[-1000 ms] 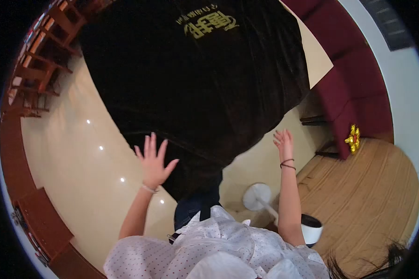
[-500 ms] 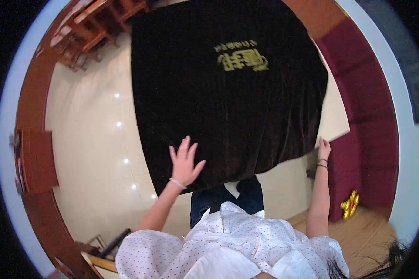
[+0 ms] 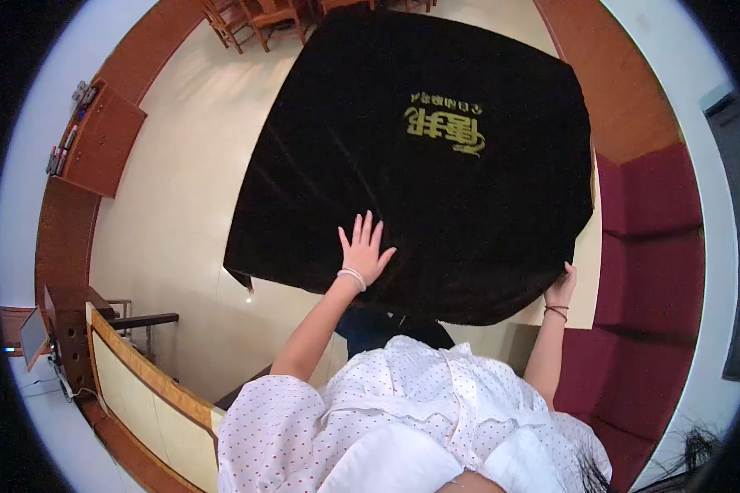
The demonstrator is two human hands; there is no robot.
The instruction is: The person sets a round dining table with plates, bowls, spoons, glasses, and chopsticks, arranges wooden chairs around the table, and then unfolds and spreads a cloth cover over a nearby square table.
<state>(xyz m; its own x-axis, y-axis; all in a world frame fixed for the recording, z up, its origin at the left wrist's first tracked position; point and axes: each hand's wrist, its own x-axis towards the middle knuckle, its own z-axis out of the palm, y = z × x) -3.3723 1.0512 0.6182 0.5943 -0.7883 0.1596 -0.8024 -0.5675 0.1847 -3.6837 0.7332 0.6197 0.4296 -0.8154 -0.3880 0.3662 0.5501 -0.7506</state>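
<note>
A large black velvety table cover with yellow lettering spreads out in front of me, draped over a cream-coloured tabletop. My left hand lies on the cloth left of its middle, fingers spread and flat, nothing gripped. At the near right edge of the cover my right hand has its fingers curled round the cloth; the fingertips are partly hidden by it. Along the right side a strip of the tabletop shows past the cloth. The near edge of the cover hangs just before my body.
Dark red upholstered seating runs along the right wall. Wooden chairs stand at the far left. A wooden cabinet holding pens is on the left wall, and a panelled partition stands at near left. Shiny floor tiles lie between.
My view has turned. The cover now lies further right over the tabletop, hiding more of it at the near right. My left hand has moved right across the cloth; my right hand stays at its edge.
</note>
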